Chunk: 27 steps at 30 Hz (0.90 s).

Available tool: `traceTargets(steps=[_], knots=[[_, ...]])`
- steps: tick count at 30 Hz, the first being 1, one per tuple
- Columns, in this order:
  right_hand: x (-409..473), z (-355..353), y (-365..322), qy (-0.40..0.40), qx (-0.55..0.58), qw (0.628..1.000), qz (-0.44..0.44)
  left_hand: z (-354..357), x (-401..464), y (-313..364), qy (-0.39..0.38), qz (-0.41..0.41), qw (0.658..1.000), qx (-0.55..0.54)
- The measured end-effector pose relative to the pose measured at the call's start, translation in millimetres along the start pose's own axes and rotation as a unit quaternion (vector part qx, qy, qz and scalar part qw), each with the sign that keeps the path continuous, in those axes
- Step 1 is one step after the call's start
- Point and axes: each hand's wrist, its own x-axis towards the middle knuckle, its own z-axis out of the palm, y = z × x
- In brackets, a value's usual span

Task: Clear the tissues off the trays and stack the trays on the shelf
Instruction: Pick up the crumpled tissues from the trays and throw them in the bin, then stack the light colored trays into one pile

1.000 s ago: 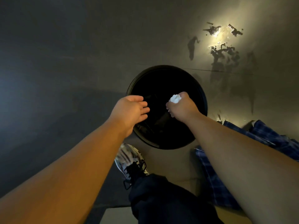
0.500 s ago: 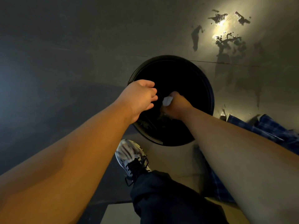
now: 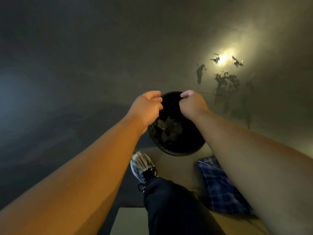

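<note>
Down in the bin: crumpled tissues, pale and dim, lie heaped at the bottom of the black round bin, below and between the two wrists.
Bin: stands on the floor straight ahead of the person, its far rim half hidden behind both hands; a thin line, perhaps the edge of a liner, runs across the inside on the left.
Left hand: held over the bin's left rim, back of the hand to the camera, fingers curled inward at the knuckles; nothing shows in it, and whether the fingertips pinch anything cannot be told.
Right hand: held over the bin's upper right rim, fingers curled under into a loose fist, one knuckle lit pale; no tissue shows in it, and the inner side of the fingers is hidden.
Hands to each other: near, apart, a dark gap of bin between them.
Shoe: grey and white with black laces, on the floor just short of the bin, dark trouser leg above it.
Checked cloth: blue, lying on the floor right of the shoe, partly under the right forearm.
Floor: dull grey, with dark blotches and a bright glare of light beyond the bin on the right.
</note>
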Motion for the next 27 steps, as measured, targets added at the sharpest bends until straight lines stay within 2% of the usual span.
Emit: traceTargets(steps=[3, 7, 11, 14, 20, 24, 27], knots=[[-66, -41, -83, 0.023, 0.066, 0.995, -0.065, -29, -65, 68, 0.062, 0.016, 0.998, -0.03], [-177, -104, -207, -0.004, 0.157, 0.974, -0.165, -76, -172, 181, 0.15, 0.058, 0.983, -0.091], [-281, -160, -323, -0.039, 0.189, 0.944, -0.268, -128, -290, 276, 0.224, 0.122, 0.954, -0.157], [-359, -182, -391, -0.072, 0.193, 0.918, -0.338, -168, -377, 312, 0.273, 0.17, 0.927, -0.191], [-528, -142, -477, -0.165, 0.166, 0.854, -0.464, -266, -544, 302, 0.392, 0.227, 0.87, -0.195], [-637, -76, -495, -0.215, 0.113, 0.813, -0.529, -322, -647, 232, 0.452, 0.228, 0.841, -0.188], [-700, -27, -489, -0.247, 0.046, 0.786, -0.564, -352, -705, 164, 0.494, 0.189, 0.824, -0.201]])
